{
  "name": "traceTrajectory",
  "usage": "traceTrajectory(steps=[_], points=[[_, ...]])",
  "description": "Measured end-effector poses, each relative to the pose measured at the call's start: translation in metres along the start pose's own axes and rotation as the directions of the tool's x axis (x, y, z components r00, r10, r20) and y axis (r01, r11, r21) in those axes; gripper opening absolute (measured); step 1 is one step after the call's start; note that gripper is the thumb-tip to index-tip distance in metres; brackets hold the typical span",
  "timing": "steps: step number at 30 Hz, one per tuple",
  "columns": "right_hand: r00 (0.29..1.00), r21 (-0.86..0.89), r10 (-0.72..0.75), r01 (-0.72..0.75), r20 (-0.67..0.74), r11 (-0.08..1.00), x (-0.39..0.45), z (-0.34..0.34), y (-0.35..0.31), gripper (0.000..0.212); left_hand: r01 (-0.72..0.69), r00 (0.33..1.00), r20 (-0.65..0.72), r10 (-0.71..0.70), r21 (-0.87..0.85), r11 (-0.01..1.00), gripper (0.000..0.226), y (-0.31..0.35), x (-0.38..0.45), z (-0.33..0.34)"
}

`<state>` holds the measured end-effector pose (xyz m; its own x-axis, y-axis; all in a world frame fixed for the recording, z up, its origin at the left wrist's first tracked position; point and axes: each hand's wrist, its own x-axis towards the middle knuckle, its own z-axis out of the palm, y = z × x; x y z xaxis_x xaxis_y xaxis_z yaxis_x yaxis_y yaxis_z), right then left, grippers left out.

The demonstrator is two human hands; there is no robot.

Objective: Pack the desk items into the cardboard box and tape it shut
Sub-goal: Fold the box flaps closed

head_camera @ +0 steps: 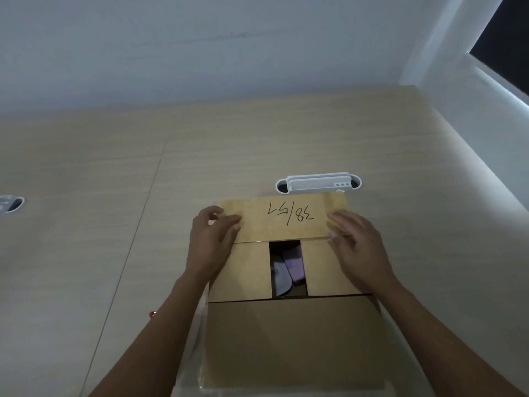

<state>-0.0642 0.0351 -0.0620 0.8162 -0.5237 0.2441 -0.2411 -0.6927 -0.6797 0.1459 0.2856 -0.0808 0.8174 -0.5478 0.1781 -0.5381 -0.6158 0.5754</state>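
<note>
Looking down through the head camera, I see the cardboard box (pixel 289 282) sitting on the wooden desk (pixel 114 196) right in front of me; its far flap (pixel 282 217) is folded down flat, with handwritten numbers on it; the two side flaps lie under it, leaving a narrow gap in the middle; through that gap I make out some purple items (pixel 289 267) inside, though I cannot tell what they are; the near flap (pixel 292 339) is not folded over the top. My left hand (pixel 213 242) rests palm down on the far flap's left end, fingers (pixel 229 220) close together and pressed flat, gripping nothing; my right hand (pixel 357 250) lies on the flap's right end, fingers (pixel 340 224) slightly spread and flat on the cardboard. Just beyond the box a white plastic cable port (pixel 318 183) is set into the desk; a second one (pixel 10 204) shows at the left edge; a small red object (pixel 153 314) peeks out beside my left forearm.
</note>
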Motion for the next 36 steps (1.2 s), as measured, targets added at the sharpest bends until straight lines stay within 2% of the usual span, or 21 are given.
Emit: traceTrajectory(steps=[2, 4, 8, 9, 11, 14, 16, 18, 23, 27, 28, 30, 31, 34, 36], points=[[0.982, -0.005, 0.018, -0.018, 0.187, 1.0, 0.007, 0.001, 0.012, 0.045, -0.144, 0.99, 0.015, 0.144, 0.074, 0.987, 0.028, 0.001, -0.004, -0.004], [0.958, 0.0, 0.056, -0.058, 0.282, 0.998, 0.007, 0.005, 0.02, 0.045, -0.244, 0.969, 0.053, 0.241, 0.081, 0.966, 0.031, 0.0, -0.011, -0.011], [0.977, 0.059, 0.06, -0.073, 0.203, 0.996, 0.003, 0.01, 0.018, 0.044, -0.359, 0.929, 0.147, 0.34, 0.125, 0.925, 0.033, -0.007, -0.039, -0.029], [0.979, 0.065, 0.064, -0.078, 0.194, 0.995, 0.003, 0.01, 0.018, 0.043, -0.381, 0.917, 0.188, 0.352, 0.155, 0.911, 0.04, -0.01, -0.046, -0.035], [0.976, 0.071, 0.075, -0.091, 0.203, 0.993, 0.003, 0.011, 0.017, 0.043, -0.406, 0.894, 0.298, 0.335, 0.218, 0.888, 0.068, -0.02, -0.057, -0.048], [0.976, 0.086, 0.075, -0.094, 0.206, 0.992, 0.002, 0.012, 0.018, 0.043, -0.557, 0.784, 0.513, 0.35, 0.331, 0.762, 0.11, -0.031, -0.057, -0.06], [0.978, 0.091, 0.071, -0.091, 0.197, 0.992, 0.002, 0.012, 0.019, 0.043, -0.545, 0.726, 0.637, 0.258, 0.305, 0.781, 0.121, -0.029, -0.056, -0.063], [0.978, 0.086, 0.072, -0.091, 0.195, 0.992, 0.003, 0.013, 0.019, 0.043, -0.518, 0.711, 0.666, 0.224, 0.281, 0.808, 0.126, -0.027, -0.054, -0.064], [0.973, 0.114, 0.087, -0.113, 0.213, 0.987, 0.001, 0.013, 0.015, 0.043, -0.47, 0.739, 0.626, 0.248, 0.216, 0.856, 0.121, -0.029, -0.058, -0.063], [0.933, 0.186, 0.201, -0.264, 0.3, 0.946, 0.006, -0.001, 0.005, 0.045, -0.346, 0.806, 0.533, 0.257, 0.073, 0.935, 0.101, -0.024, -0.064, -0.061], [0.914, 0.284, 0.235, -0.334, 0.331, 0.899, 0.009, -0.003, 0.007, 0.054, -0.301, 0.835, 0.49, 0.253, 0.021, 0.953, 0.094, -0.023, -0.066, -0.059], [0.84, 0.528, 0.336, -0.533, 0.427, 0.661, 0.014, -0.004, 0.012, 0.08, -0.192, 0.891, 0.409, 0.199, -0.057, 0.98, 0.083, -0.02, -0.069, -0.055], [0.802, 0.589, 0.362, -0.596, 0.476, 0.546, 0.015, -0.006, 0.014, 0.092, -0.133, 0.915, 0.374, 0.151, -0.075, 0.988, 0.079, -0.018, -0.072, -0.051], [0.761, 0.692, 0.368, -0.644, 0.534, 0.327, 0.017, -0.013, 0.016, 0.113, 0.028, 0.975, 0.224, 0.012, -0.172, 0.985, 0.058, -0.009, -0.077, -0.037], [0.775, 0.748, 0.379, -0.613, 0.506, 0.255, 0.017, -0.018, 0.015, 0.115, 0.075, 0.989, 0.143, -0.04, -0.246, 0.966, 0.051, -0.001, -0.078, -0.028]])
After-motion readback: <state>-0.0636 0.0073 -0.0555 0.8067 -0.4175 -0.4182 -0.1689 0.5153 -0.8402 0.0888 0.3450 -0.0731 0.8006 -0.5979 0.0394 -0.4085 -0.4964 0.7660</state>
